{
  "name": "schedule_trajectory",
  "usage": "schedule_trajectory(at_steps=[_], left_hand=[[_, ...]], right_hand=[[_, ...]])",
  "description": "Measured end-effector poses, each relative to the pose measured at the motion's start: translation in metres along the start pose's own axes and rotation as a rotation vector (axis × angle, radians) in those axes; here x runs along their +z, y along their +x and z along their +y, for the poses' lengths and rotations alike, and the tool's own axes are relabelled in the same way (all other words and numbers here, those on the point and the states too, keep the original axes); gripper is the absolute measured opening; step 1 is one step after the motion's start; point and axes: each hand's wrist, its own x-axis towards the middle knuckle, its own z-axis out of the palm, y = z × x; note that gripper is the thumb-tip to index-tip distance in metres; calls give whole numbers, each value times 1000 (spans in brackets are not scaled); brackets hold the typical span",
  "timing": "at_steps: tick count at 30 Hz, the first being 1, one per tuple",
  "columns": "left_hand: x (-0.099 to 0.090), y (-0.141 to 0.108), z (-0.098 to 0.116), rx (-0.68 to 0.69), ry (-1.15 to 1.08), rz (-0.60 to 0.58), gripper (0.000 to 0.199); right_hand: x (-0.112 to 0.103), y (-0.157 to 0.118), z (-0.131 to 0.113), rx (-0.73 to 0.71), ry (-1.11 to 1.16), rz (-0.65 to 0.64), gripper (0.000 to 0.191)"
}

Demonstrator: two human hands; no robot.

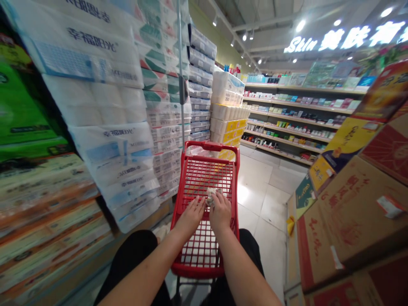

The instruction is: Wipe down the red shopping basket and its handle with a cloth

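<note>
While stacks of clear-wrapped paper rolls (102,100) rise along the left side of the view, their plastic packs showing white rolls in rows, open shelves (283,114) at the back hold many small boxes and bottles on several levels. On the right, brown and red cardboard cartons (353,216) lean into view, their contents hidden, with yellow and green boxes (344,142) among them. Between the two sides stands a red shopping cart (212,147) with a plastic grid body; pale floor shows through its lower openings, and both forearms reach over it. The left hand (194,211) lies palm down on the grid, its fingers straight and slightly apart, tips just beside a crumpled pale cloth (211,196). Over that cloth, the right hand (221,212) has its fingers bent, holding it against the cart's grid. The cloth is partly covered, so its full shape cannot be told.
</note>
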Motion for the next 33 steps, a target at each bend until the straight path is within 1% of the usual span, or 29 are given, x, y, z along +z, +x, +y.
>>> schedule_trajectory(at_steps=[4, 7, 11, 15, 18, 20, 21, 23, 25, 26, 28, 31, 33], left_hand=[[9, 0, -2, 14, -24, -30, 54], [7, 2, -1, 19, -67, -35, 52], [-2, 3, 3, -1, -94, -14, 49], [-12, 2, 3, -3, -101, -38, 50], [-17, 1, 1, -14, -111, -101, 53], [-20, 1, 0, -32, -129, -155, 56], [-21, 2, 0, -44, -146, -177, 57], [-24, 4, 1, -81, -196, -194, 60], [-29, 6, 4, -129, -254, -183, 60], [-32, 7, 6, -154, -277, -177, 59], [-39, 9, 9, -206, -306, -184, 56], [-51, 13, 14, -255, -332, -249, 45], [-58, 16, 16, -275, -338, -289, 39]], right_hand=[[4, 0, 4, -109, 65, -93, 41], [2, 2, 6, -113, 89, -116, 39], [-5, 4, 5, -113, 105, -118, 38], [-8, 2, -1, -102, 73, -101, 36], [-7, 2, -3, -28, -1, 0, 35], [-6, 3, -3, 25, -43, 76, 37], [-6, 4, -2, 26, -46, 85, 39], [-5, 4, 1, -44, -14, 33, 39], [-6, 3, 3, -155, 33, -53, 34], [-6, 2, 5, -185, 43, -76, 30], [-7, 1, 8, -151, 15, -60, 25], [-9, -1, 17, -48, -43, -25, 22], [-9, -2, 23, -60, -23, -51, 26]])
